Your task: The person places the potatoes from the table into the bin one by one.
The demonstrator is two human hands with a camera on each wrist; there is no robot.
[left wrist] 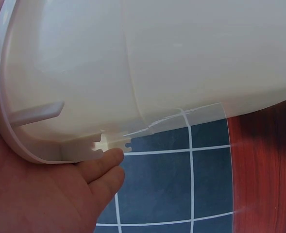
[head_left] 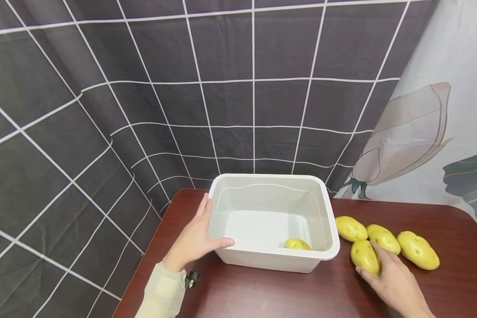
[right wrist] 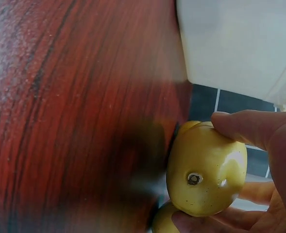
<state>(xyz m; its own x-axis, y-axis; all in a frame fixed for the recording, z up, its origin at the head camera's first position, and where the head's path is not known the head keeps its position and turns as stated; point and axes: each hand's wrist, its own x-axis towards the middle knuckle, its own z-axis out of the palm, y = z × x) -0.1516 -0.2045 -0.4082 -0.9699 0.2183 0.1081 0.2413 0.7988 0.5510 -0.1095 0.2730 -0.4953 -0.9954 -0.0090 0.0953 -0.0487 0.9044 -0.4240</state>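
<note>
A white plastic tub [head_left: 270,255] stands on the table. My left hand [head_left: 192,238] holds its near left corner, the thumb on the front rim and the fingers along the left side. In the left wrist view, fingertips [left wrist: 106,170] lie below the tub's rim. One yellow potato [head_left: 297,244] lies inside the tub, near its front right corner. To the right of the tub, my right hand [head_left: 395,276] grips another potato [head_left: 365,256] between thumb and fingers. The right wrist view shows this potato [right wrist: 206,170] with a small dark eye on its skin.
Three more potatoes lie beside the gripped one: one at left [head_left: 350,229], one behind [head_left: 383,239], one at right [head_left: 418,250]. The red-brown wooden table [head_left: 270,291] meets a dark gridded curtain [head_left: 230,106] at the back and left. A pale floral cloth [head_left: 421,141] hangs at the right.
</note>
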